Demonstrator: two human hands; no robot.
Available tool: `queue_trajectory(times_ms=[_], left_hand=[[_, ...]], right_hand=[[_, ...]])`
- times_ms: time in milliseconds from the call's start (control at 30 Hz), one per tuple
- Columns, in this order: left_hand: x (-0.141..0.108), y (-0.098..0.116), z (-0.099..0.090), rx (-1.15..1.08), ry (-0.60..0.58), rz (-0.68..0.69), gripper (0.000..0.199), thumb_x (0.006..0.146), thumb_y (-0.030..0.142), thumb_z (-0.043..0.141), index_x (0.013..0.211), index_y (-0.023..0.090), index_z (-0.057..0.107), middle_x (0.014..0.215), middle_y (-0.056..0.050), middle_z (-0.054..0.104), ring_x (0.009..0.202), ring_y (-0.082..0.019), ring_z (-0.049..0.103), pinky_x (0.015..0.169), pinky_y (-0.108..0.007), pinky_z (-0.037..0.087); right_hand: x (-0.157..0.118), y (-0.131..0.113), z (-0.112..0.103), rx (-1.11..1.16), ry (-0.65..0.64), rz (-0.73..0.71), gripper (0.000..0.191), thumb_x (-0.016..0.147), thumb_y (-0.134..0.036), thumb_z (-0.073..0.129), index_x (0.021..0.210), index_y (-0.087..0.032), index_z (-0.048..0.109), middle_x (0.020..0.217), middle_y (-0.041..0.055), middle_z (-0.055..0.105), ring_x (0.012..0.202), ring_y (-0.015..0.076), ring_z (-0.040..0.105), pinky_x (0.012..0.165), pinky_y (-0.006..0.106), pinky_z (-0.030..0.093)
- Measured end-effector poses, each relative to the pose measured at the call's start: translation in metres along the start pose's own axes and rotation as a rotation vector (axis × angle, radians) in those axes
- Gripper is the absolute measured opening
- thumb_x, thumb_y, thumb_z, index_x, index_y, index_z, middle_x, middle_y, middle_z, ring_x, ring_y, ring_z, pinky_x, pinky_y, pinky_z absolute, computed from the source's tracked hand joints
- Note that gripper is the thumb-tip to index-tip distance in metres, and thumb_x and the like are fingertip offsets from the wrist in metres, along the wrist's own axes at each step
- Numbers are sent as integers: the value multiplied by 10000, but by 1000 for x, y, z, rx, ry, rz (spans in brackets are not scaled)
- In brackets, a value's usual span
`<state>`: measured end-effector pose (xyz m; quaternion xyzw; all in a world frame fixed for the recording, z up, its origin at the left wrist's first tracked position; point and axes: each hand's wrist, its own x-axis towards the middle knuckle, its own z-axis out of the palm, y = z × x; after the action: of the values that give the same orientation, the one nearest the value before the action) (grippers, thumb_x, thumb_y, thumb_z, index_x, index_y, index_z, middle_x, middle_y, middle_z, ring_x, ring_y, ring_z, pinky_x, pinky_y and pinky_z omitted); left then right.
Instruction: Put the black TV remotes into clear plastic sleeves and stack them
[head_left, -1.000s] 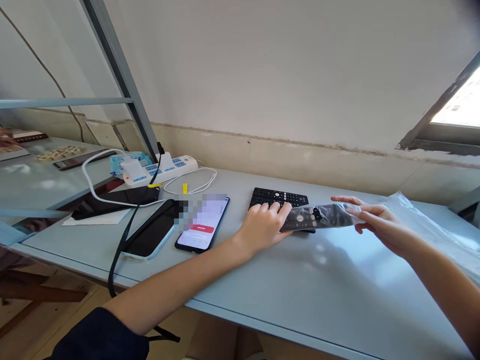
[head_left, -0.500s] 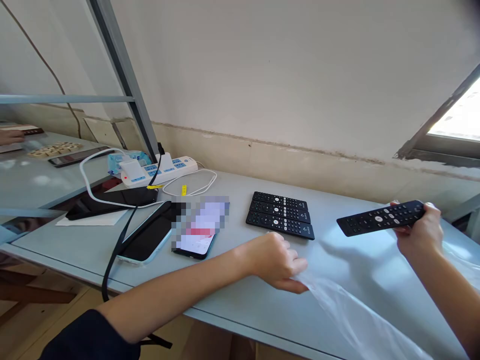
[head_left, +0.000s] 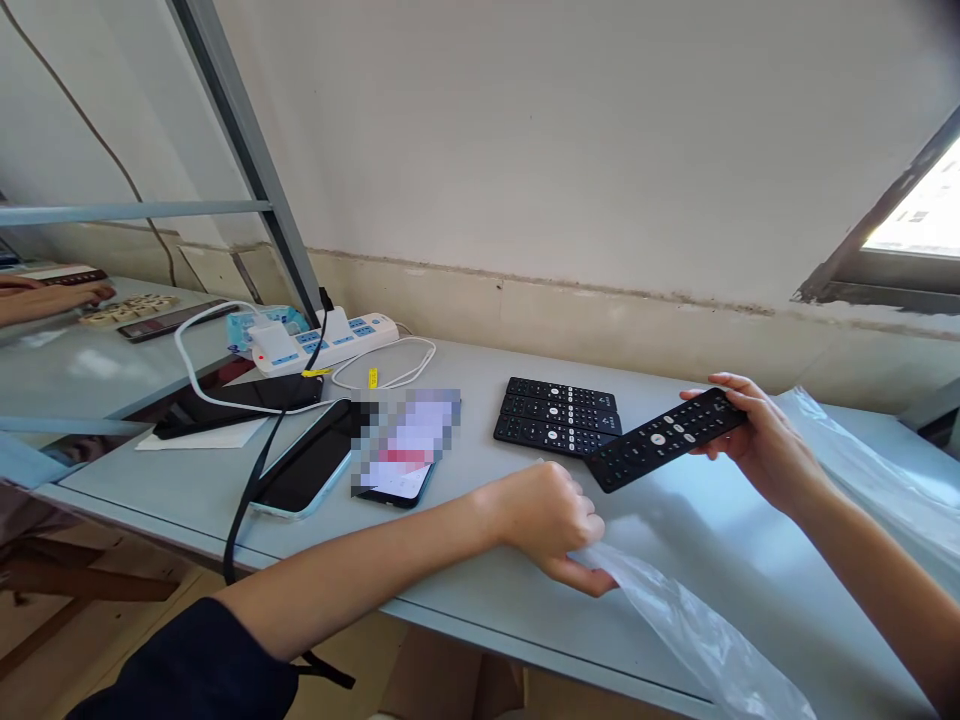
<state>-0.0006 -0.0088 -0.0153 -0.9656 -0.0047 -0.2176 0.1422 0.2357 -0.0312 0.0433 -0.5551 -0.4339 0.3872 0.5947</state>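
Note:
My right hand grips a black remote control by one end, tilted above the table with its buttons facing up. The far end of that remote overlaps the corner of a row of three matching remotes lying side by side on the table. My left hand, closed low over the table in front of the row, pinches the end of a clear plastic bag that trails toward the front edge. Another stretch of clear plastic lies beyond my right forearm.
Left of the remotes lie a lit phone, a phone with a dark screen and a black device under a white cable. Behind them sits a white power strip. A co-worker's hand rests on the adjoining table, past a metal post.
My right hand has brought the held remote leftward, close to the row. My left hand stays nearly in place with the plastic bag. The co-worker's hand reaches further into view.

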Motion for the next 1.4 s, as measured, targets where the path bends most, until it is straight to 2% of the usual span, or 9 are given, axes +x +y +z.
queue_trajectory(times_ms=[100,200,333,433,600,767,967,1200,1400], left_hand=[[1,2,0,-4,21,11,532,797,583,565,456,189,460,397,30,487,381,-113,499,360,-263,238],[2,1,-1,2,24,20,512,791,578,579,474,187,480,412,29,504,385,-113,506,356,-264,236],[2,-1,-2,9,12,28,502,775,591,596,497,185,498,428,27,521,391,-116,512,356,-268,242],[2,-2,-2,8,13,34,496,767,588,608,499,185,498,429,26,518,392,-116,511,360,-269,256],[2,2,-1,6,18,58,505,763,610,600,506,190,494,431,24,513,395,-117,507,364,-269,267],[2,9,-2,12,-18,73,499,743,629,619,535,187,521,451,23,539,411,-126,522,372,-276,302],[2,10,-2,-26,-87,62,478,724,621,650,583,170,578,502,17,597,440,-143,562,385,-289,343],[2,11,1,-47,-131,27,468,751,615,625,612,169,602,526,5,619,453,-149,572,401,-286,341],[-3,-2,-7,71,-30,-60,535,718,679,579,537,176,555,450,-6,560,427,-148,542,411,-277,305]], right_hand=[[3,8,-8,-78,-243,24,403,675,-498,665,940,-260,476,993,27,692,551,168,644,559,363,570],[0,10,-7,-123,-360,44,399,719,-568,638,913,-249,499,1123,53,656,580,170,658,627,405,586],[-9,7,1,-280,-552,72,423,708,-525,688,1000,-234,591,1256,98,578,732,196,687,614,340,587],[-13,8,5,-453,-674,28,462,688,-467,720,1066,-216,633,1285,120,548,804,200,676,546,282,566],[-16,10,9,-725,-629,-273,434,687,-435,716,1054,-205,683,882,62,681,618,119,588,431,205,444],[-27,12,20,-874,-574,-628,241,724,-344,667,934,-228,695,929,54,688,675,118,606,427,184,368],[-35,26,30,-1005,-628,-714,224,739,-295,602,951,-226,627,963,39,668,617,104,593,501,212,443],[-36,32,32,-1126,-663,-754,222,755,-286,597,965,-216,604,951,16,660,470,60,505,489,224,406],[-35,33,31,-1108,-606,-804,202,790,-313,577,963,-217,617,936,17,663,486,63,514,486,222,397]])
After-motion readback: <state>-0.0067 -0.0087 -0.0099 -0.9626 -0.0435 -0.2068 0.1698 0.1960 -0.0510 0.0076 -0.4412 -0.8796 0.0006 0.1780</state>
